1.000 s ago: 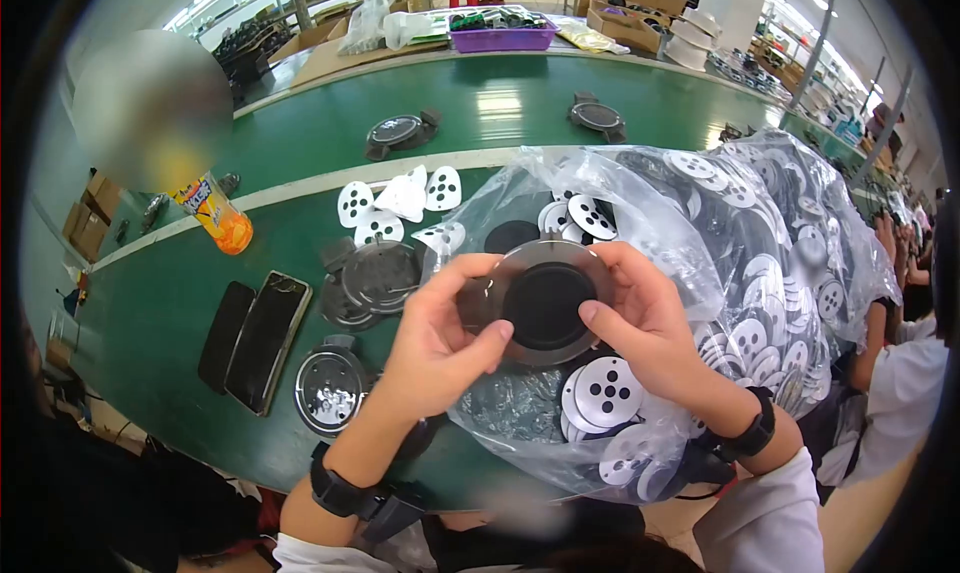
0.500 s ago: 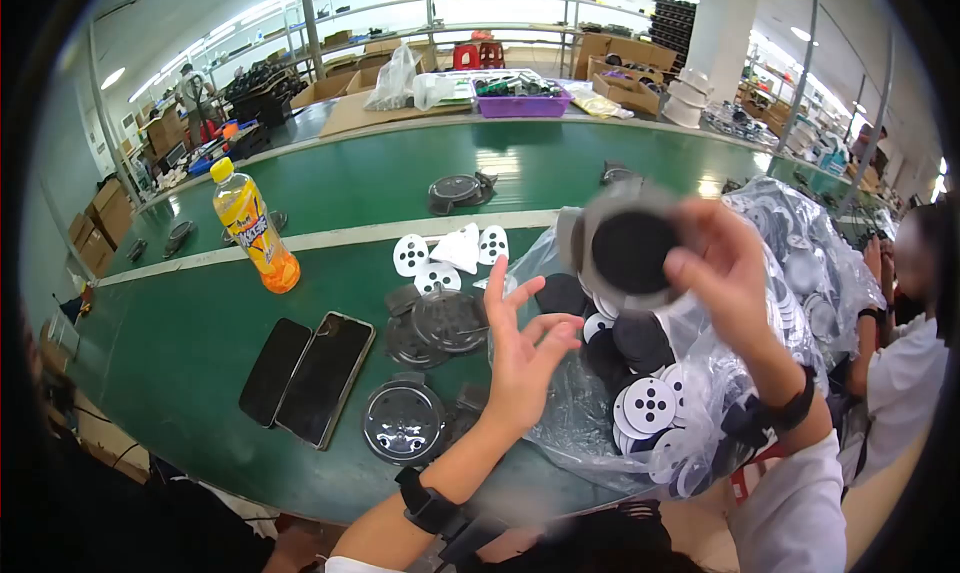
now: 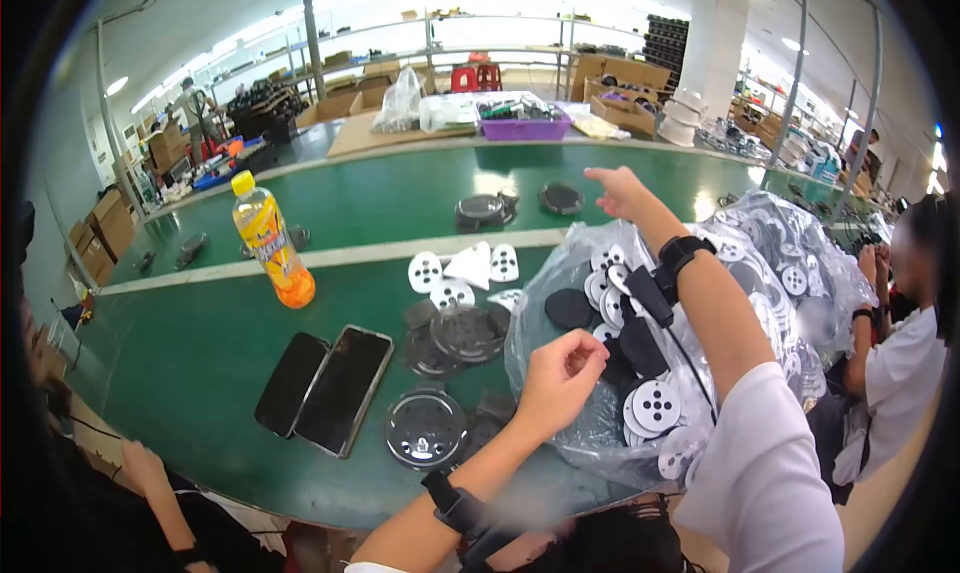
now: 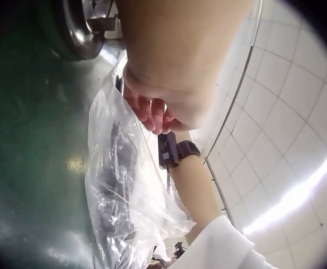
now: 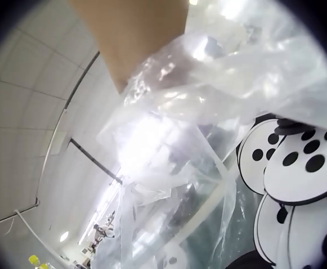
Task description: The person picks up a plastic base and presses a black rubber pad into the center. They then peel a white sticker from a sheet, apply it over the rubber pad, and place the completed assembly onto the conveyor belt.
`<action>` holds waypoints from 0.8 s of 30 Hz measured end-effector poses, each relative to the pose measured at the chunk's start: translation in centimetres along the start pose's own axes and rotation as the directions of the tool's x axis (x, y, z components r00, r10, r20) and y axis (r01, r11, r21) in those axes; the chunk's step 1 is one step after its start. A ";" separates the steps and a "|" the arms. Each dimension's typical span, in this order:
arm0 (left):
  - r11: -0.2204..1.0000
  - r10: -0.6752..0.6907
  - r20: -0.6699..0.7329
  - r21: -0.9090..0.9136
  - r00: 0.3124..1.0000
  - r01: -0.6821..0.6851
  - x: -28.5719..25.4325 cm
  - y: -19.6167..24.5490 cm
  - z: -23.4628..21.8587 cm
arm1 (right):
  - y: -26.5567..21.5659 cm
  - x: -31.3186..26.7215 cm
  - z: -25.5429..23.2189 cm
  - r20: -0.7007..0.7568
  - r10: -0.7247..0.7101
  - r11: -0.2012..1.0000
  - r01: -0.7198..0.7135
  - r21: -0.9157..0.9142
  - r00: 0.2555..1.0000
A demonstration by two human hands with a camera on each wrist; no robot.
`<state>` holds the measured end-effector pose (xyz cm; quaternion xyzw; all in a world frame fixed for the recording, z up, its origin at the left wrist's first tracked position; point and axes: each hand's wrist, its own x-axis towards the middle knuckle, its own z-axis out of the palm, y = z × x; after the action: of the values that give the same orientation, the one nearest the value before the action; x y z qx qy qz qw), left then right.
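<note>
In the head view my right hand (image 3: 622,195) reaches out over the far green strip with fingers extended and nothing in them. Left of its fingertips, a round dark cover (image 3: 561,199) lies flat on that strip. My left hand (image 3: 562,381) hovers at the left side of a clear plastic bag (image 3: 535,323), fingers loosely curled and no object visible in them; the left wrist view shows the same loose fingers (image 4: 152,115). White discs with black dots (image 3: 657,405) and black round pads (image 3: 569,309) lie in the bag. The right hand is hidden behind plastic in its wrist view.
Clear round covers (image 3: 427,428) and smoky ones (image 3: 467,333) lie left of the bag, below white dotted pieces (image 3: 425,272). Two phones (image 3: 345,388) and an orange drink bottle (image 3: 272,241) stand farther left. Another cover (image 3: 481,209) sits on the far strip.
Both hands held the round cover with its black centre; the left let go, and the right carried it forward and released it on the far strip. The left hand's spread fingers have curled.
</note>
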<state>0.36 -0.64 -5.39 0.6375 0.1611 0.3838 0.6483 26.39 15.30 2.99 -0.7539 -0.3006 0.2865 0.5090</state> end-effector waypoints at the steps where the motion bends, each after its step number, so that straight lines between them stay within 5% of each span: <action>1: 0.999 -0.020 -0.010 0.046 1.000 0.020 -0.1 0.7 0.2 | 0.4 -0.1 -0.2 0.006 -0.054 0.998 0.054 -0.044 0.999; 6: 0.999 0.016 0.087 0.035 0.996 -0.019 -0.6 1.6 0.5 | -2.1 -6.7 -0.2 0.276 -0.307 0.918 0.360 -0.165 0.911; 8: 0.999 -0.038 0.243 0.035 0.969 0.031 -0.6 1.8 0.3 | -2.9 -9.0 0.8 0.526 -0.465 0.759 0.627 -0.176 0.712; 12: 0.998 -0.053 0.364 0.057 0.930 0.035 -0.7 1.5 0.8 | -3.2 -12.4 4.9 0.755 -0.517 0.504 0.857 -0.112 0.403; 16: 0.974 -0.168 0.486 0.216 0.858 0.069 -0.8 2.2 0.5 | -2.4 -15.0 8.1 0.866 -0.362 0.406 0.895 -0.187 0.345; 18: 0.979 -0.161 0.533 0.190 0.831 0.068 -1.1 2.4 0.7 | -1.8 -15.9 8.4 0.903 -0.295 0.454 0.878 -0.154 0.311; 20: 0.979 -0.142 0.520 0.202 0.842 0.040 -1.0 2.4 0.7 | -0.4 -16.3 8.9 0.942 -0.273 0.504 0.863 -0.031 0.194; 24: 0.977 -0.107 0.528 0.211 0.843 -0.008 -1.0 2.0 0.7 | 1.2 -16.2 8.4 0.898 -0.410 0.239 0.969 -0.065 0.161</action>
<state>-0.38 -2.05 -3.66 0.7781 0.0286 0.1548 0.6080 9.78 7.91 1.27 -0.4204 -0.8912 0.1325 0.1071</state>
